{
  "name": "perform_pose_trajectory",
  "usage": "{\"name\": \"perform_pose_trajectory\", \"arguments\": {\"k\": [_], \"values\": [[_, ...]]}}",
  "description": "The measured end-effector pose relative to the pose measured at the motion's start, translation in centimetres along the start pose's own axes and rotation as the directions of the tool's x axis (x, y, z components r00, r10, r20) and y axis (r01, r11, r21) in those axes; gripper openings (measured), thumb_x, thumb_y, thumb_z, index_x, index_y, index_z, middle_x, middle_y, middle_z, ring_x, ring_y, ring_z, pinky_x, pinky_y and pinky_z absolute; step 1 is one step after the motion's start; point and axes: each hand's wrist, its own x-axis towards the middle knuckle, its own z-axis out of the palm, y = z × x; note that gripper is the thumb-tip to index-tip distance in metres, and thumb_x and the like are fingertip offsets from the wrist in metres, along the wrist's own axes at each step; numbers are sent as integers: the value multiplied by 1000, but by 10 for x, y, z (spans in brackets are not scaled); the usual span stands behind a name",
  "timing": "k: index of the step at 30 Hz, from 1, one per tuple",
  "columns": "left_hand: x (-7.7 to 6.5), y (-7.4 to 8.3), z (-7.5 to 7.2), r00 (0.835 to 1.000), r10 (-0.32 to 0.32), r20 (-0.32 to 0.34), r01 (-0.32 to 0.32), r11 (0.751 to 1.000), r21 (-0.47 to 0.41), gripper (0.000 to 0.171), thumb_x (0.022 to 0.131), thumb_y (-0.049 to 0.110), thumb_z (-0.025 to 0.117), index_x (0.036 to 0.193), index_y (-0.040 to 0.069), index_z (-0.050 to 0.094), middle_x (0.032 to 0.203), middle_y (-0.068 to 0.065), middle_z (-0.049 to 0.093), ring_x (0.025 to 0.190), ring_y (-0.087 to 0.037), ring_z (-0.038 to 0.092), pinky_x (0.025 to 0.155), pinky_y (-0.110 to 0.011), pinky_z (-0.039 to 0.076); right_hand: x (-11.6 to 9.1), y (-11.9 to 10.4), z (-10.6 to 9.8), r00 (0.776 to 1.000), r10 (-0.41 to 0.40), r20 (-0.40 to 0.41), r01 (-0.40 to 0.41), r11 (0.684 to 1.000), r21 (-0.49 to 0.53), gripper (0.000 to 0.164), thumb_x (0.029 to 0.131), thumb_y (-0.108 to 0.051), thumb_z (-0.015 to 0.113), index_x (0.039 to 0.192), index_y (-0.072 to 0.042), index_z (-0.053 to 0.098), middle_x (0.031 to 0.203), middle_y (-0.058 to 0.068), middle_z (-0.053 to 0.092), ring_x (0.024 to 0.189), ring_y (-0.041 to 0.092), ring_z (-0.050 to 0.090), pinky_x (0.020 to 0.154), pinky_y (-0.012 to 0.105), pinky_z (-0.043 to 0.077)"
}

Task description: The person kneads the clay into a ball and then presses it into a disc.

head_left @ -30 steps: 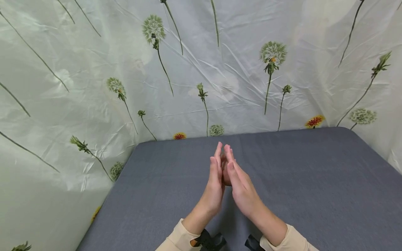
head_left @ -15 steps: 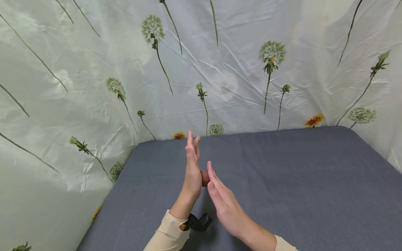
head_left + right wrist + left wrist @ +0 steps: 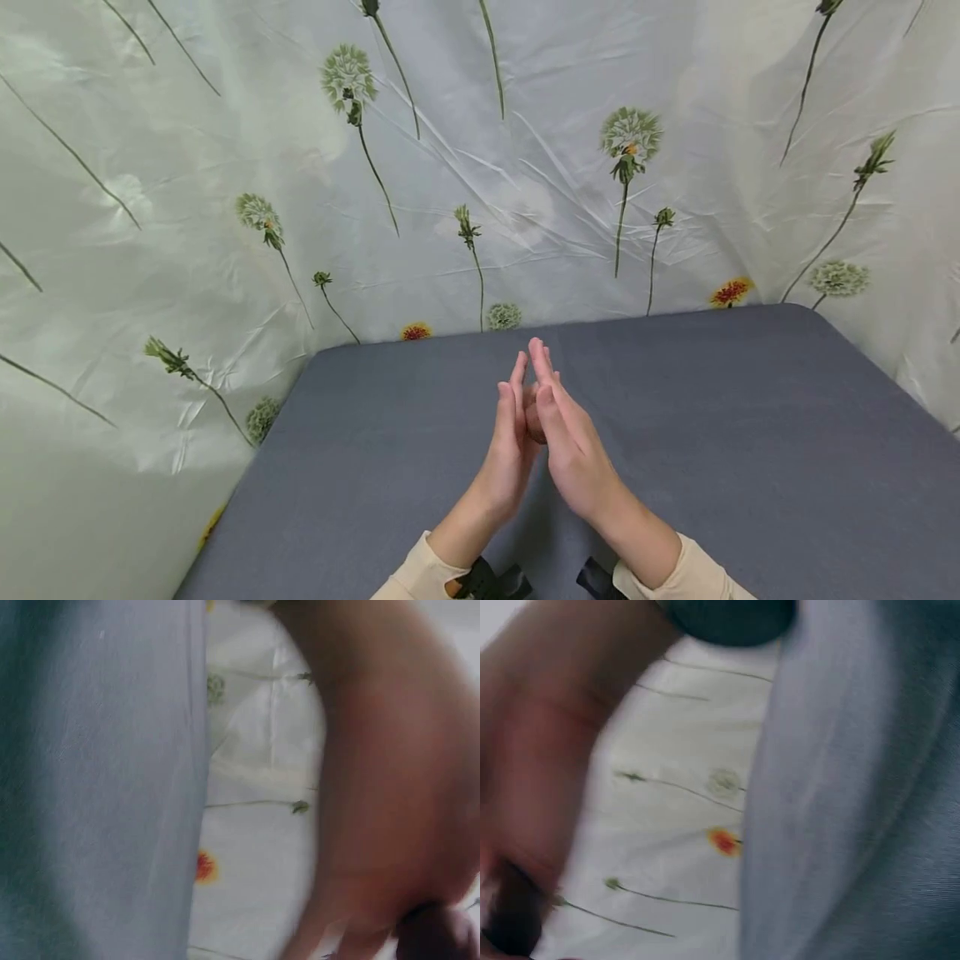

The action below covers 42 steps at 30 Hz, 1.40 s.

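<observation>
While the left hand (image 3: 507,458) and right hand (image 3: 581,462), two in all, stood straight-fingered, uncurled, their palms held one brown ball (image 3: 536,425) above one grey table (image 3: 750,433).

1 object (image 3: 536,425) sits between the left hand (image 3: 504,458), on its left, and the right hand (image 3: 577,454), on its right. All 3 are over the surface (image 3: 360,467), short of its far edge. Fabric (image 3: 555,192) hangs behind that edge and beyond the left edge.
</observation>
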Motion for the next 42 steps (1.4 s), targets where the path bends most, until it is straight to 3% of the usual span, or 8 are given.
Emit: {"name": "perform_pose_trajectory", "arguments": {"k": [8, 14, 18, 22, 26, 29, 35, 42], "values": [[-7, 22, -15, 981, 140, -132, -110, 971, 213, 78, 106, 77, 4, 173, 37, -9, 182, -3, 7, 170, -25, 2, 130, -71, 9, -3, 8, 20, 973, 187, 137, -202, 974, 101, 59, 120, -36, 17, 173, -12, 3, 182, 1, 5, 168, 27, 5, 132, 64, 9], [1, 25, -42, 941, 186, -282, -118, 963, 241, 85, 102, 83, 5, 173, 37, -7, 181, -3, 11, 170, -29, 0, 130, -68, 15, -19, 0, 40, 955, 154, 252, -184, 977, 103, 57, 121, -29, 23, 173, -19, 3, 181, -5, 1, 168, 22, 3, 134, 29, 11], [5, 20, -50, 951, 125, -284, -83, 984, 155, 88, 102, 84, 5, 173, 35, -7, 181, -9, 14, 169, -37, -1, 133, -65, 14, -26, -3, 44, 974, 39, 222, -62, 993, 97, 56, 119, -19, 28, 173, -13, 11, 182, 0, 3, 168, 27, 0, 124, 7, 5], [6, 11, -35, 978, 47, -202, -37, 998, 53, 84, 105, 79, 5, 174, 33, -5, 181, -11, 12, 169, -38, 8, 132, -62, 23, -23, -4, 35, 992, -61, 114, 58, 998, 31, 55, 118, -12, 31, 171, -6, 21, 181, 6, 13, 169, 25, 4, 128, 9, 3], [-1, 6, -9, 999, 14, -31, -13, 1000, 27, 76, 109, 70, 1, 173, 31, -10, 183, -1, -3, 170, -28, 5, 135, -59, 9, -12, -5, 16, 988, -152, 1, 152, 985, -84, 54, 117, -10, 29, 171, -5, 23, 180, 7, 20, 169, 24, 11, 131, 15, 3], [-8, 9, 7, 998, 40, 53, -45, 995, 90, 74, 110, 66, -3, 172, 29, -17, 182, 6, -9, 170, -22, -2, 135, -59, 2, -3, -3, 3, 992, -113, -58, 108, 991, -78, 53, 119, -15, 23, 171, -6, 21, 179, 6, 23, 168, 25, 16, 130, 13, 7], [-13, 23, 7, 990, 130, -58, -115, 969, 217, 71, 109, 70, -1, 170, 37, -19, 182, 5, -7, 169, -24, -7, 130, -70, 0, -3, 3, 7, 995, 96, 35, -97, 994, 55, 57, 121, -31, 15, 173, -13, 3, 181, 3, 13, 168, 26, 12, 120, 4, 13], [-1, 31, -32, 954, 177, -244, -121, 966, 228, 83, 103, 82, 3, 172, 39, -12, 181, 0, 11, 170, -26, 0, 130, -68, 14, -21, 1, 34, 975, 113, 191, -125, 991, 50, 56, 121, -26, 21, 173, -20, 3, 181, -4, 7, 168, 28, 9, 134, 38, 14]]}}
